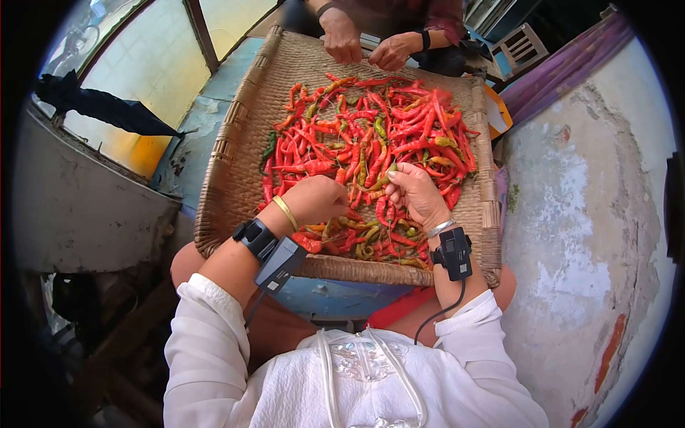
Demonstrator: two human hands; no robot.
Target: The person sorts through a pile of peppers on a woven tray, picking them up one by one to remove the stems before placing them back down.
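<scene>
A shallow woven basket [235, 143] is spread with a heap of chili peppers [342, 150], mostly red with some green ones. My right hand [417, 196] pinches a greenish chili pepper [382, 181] between thumb and fingers, above the heap. To its left, my left hand [317, 200] is closed over the peppers with its fingers curled down. Whatever those fingers hold, if anything, is hidden. Along the near rim lies a band of mixed green and red peppers [364, 239], partly below my wrists.
Across the basket, another person's hands [364, 46] meet over the far rim. A dark folded umbrella [114, 107] leans at the left by the window. On the right stands a peeling wall [571, 214]. My wrists carry strapped devices [453, 257] with cables.
</scene>
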